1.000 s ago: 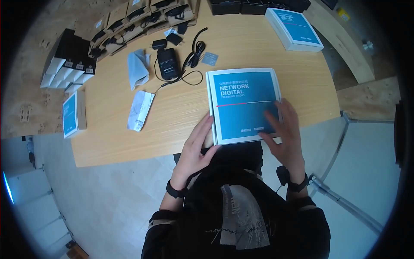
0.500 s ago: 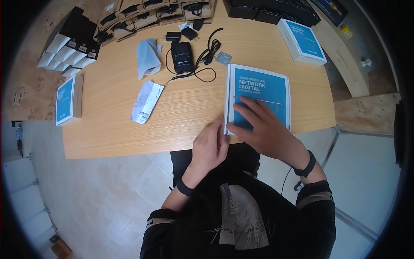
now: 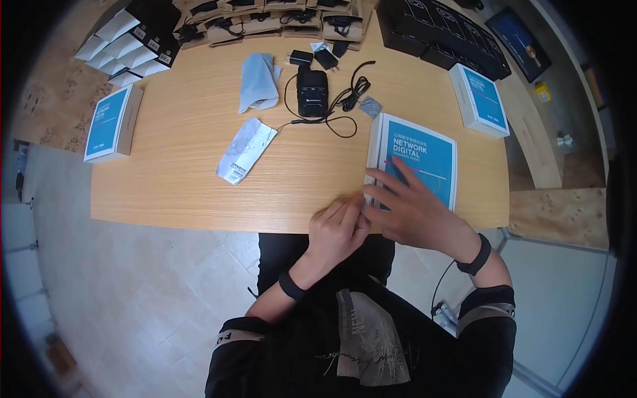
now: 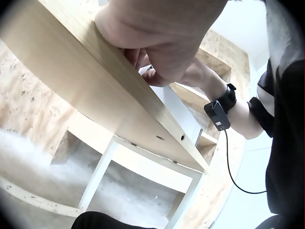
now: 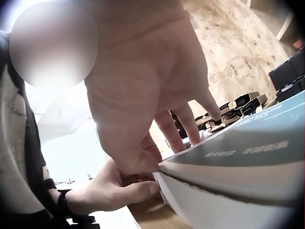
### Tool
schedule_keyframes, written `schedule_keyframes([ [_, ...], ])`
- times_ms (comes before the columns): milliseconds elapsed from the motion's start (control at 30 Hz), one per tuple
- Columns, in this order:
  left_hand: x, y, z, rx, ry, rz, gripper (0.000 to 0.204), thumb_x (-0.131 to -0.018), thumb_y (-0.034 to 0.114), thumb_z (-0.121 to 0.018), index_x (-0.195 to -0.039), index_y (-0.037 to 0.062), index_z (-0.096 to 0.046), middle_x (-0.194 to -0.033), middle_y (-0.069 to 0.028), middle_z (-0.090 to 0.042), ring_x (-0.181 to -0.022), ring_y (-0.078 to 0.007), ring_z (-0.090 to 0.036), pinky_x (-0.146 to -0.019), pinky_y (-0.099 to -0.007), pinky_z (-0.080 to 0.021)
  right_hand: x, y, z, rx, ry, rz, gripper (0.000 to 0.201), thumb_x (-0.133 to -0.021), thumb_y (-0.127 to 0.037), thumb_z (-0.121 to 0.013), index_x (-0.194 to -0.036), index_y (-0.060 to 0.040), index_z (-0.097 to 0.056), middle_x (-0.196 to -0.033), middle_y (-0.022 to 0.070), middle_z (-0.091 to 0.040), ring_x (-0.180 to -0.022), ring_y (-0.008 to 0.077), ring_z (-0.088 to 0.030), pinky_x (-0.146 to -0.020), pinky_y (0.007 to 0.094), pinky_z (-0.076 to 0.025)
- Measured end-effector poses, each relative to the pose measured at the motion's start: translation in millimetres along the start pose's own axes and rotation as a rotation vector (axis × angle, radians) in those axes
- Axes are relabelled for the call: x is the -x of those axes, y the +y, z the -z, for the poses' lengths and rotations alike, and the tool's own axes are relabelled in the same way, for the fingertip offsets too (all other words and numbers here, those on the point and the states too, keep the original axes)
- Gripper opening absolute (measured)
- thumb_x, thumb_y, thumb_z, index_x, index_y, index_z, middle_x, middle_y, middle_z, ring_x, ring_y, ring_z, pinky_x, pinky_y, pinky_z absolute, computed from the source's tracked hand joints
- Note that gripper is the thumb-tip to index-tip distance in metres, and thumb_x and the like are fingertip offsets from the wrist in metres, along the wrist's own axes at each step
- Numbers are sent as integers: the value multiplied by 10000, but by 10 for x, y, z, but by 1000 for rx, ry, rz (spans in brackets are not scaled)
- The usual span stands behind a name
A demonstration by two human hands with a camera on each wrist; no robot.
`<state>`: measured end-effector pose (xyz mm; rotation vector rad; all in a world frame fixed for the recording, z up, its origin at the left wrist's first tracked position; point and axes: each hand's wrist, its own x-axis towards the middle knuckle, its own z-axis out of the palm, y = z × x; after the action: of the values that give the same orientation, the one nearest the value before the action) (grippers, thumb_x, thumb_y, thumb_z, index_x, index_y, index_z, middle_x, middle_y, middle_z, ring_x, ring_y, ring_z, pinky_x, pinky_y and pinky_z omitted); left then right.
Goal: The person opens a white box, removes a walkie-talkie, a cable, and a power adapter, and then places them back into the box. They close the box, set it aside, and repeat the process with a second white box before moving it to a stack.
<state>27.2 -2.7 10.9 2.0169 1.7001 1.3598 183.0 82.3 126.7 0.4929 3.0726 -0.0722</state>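
A blue and white "NETWORK DIGITAL" box (image 3: 424,149) lies near the table's front edge. My left hand (image 3: 337,229) has its fingers curled at the box's near left corner and seems to pinch the edge there; the fingertips are partly hidden. Over the lid's left side, my right hand (image 3: 421,212) spreads its fingers, touching the top and left edge. In the right wrist view the left hand (image 5: 112,191) meets the corner of the box (image 5: 228,191), beneath the right hand (image 5: 147,81). The left wrist view shows the left hand (image 4: 162,33) beside the table edge.
Behind lie a black radio (image 3: 312,91), a coiled cable (image 3: 355,93), a grey pouch (image 3: 259,83) and a white packet (image 3: 246,151). Similar boxes stand at left (image 3: 109,125) and right (image 3: 479,99). Open cartons (image 3: 262,23) and black boxes (image 3: 441,36) line the back.
My right hand has moved from the box's right side across to its left edge. My left hand's fingers have curled more at the near left corner. The head view has shifted.
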Motion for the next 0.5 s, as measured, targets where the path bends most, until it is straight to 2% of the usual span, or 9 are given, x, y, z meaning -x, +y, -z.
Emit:
schedule_keyframes([
  [67, -20, 1, -24, 30, 63, -13, 275, -745, 48, -735, -1014, 48, -680, -707, -59, -624, -632, -241, -644, -559, -349, -526, -41, 21, 33, 39, -21, 37, 192, -769, -219, -781, -891, -125, -666, -1171, 108, -621, -1352, 345, -476, -1171, 592, -308],
  [200, -35, 14, 3, -22, 18, -20, 223, -765, 34, -683, -987, 14, -697, -767, -65, -657, -684, -206, -664, -600, -334, -554, -142, 74, 143, 89, -107, 117, 158, -794, -255, -750, -853, -119, -693, -1124, 95, -646, -1350, 321, -481, -1179, 615, -272],
  [267, -64, 19, -16, -38, 58, -20, 175, -748, 44, -708, -921, 49, -679, -681, -61, -604, -614, -247, -633, -553, -368, -522, -191, 120, 150, 67, -151, 158, 152, -803, -251, -736, -863, -113, -712, -1131, 96, -649, -1353, 321, -478, -1180, 611, -272],
  [300, -78, 3, -16, -10, 83, 20, 170, -752, 37, -699, -920, 45, -678, -674, -67, -596, -603, -254, -629, -550, -377, -521, -156, 155, 116, 68, -170, 158, 158, -795, -233, -734, -893, -110, -723, -1155, 101, -646, -1356, 323, -474, -1178, 609, -274],
  [433, -67, -35, -21, 40, 87, 8, 164, -751, 35, -697, -913, 45, -676, -659, -75, -583, -590, -261, -623, -544, -380, -518, -83, 147, 145, 82, -177, 128, 247, -759, -188, -736, -984, -85, -735, -1220, 120, -631, -1359, 330, -468, -1179, 604, -271],
  [500, -58, -30, 2, -13, 30, -7, 132, -765, 34, -679, -896, 29, -665, -696, -61, -598, -661, -209, -643, -564, -347, -520, -49, 124, 116, 74, -117, 65, 272, -749, -184, -738, -995, -67, -724, -1232, 131, -624, -1355, 339, -470, -1168, 592, -299],
])
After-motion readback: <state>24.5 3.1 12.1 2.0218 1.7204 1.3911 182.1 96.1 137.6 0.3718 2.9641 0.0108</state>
